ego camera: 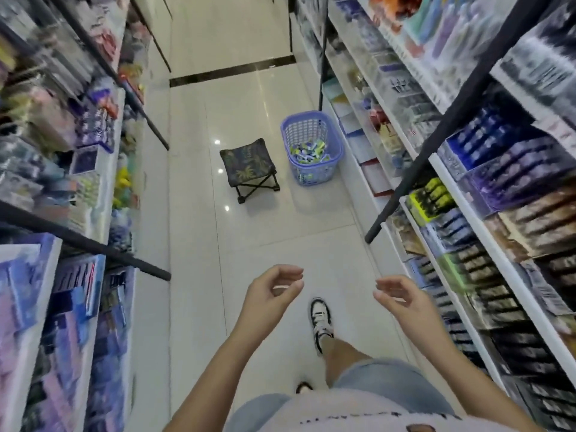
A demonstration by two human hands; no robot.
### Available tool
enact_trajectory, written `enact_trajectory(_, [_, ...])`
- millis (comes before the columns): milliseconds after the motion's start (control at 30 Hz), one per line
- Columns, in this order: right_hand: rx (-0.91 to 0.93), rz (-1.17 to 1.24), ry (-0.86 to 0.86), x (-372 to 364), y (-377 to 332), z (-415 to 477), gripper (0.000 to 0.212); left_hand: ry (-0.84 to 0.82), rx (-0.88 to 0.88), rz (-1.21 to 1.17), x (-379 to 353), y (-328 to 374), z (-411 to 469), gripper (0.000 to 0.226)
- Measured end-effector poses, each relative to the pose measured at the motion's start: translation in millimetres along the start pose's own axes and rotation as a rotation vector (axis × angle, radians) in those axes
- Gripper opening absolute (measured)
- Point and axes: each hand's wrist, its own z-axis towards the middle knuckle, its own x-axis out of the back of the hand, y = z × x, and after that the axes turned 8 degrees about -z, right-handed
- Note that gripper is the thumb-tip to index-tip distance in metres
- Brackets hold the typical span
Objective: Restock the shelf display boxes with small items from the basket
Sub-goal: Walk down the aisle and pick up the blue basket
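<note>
Two bare hands hang in front of the person, well short of the basket (311,177) and on its near side. The left hand (271,291) and the right hand (402,299) are both empty, with the fingers loosely curled and nothing pinched between them. Below them a shoe (321,322) is planted on the pale floor (249,238), pointing toward the basket.

The basket stands on the floor farther up the aisle. A heap of small items (308,152) lies in its bottom. A folding stool (246,162) sits just to the left of the basket, and the shelf (467,210) runs close along its right side. The display boxes (505,173) sit above and to the right of the basket; motion blur hides which of them need filling.

This looks like the approach step, with no item yet in hand. The next move calls for closing the gap to the basket, then crouching or sitting on the stool and reaching down over the rim to pick up items.
</note>
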Motion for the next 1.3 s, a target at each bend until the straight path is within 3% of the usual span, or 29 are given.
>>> enact_trajectory(400, [0.195,-0.003,-0.211,-51.0,-146.2,206.4,0.015,0.268,0.053,-0.005,71.5,41.7,135.2,0.016])
enact_trajectory(567, [0.242,-0.016,-0.242,-82.7,-199.2,285.3,0.016,0.289,0.075,0.003,104.7,57.4,211.2,0.015])
enact_trajectory(1000, [0.037,0.038,-0.006,-107.7,-243.5,446.9,0.018,0.002,-0.010,0.080,164.2,166.9,468.6,0.013])
enact_trajectory(1300, [0.018,0.079,0.078,-116.4,-296.5,599.8,0.016,-0.076,0.024,0.098,173.7,202.4,625.0,0.015])
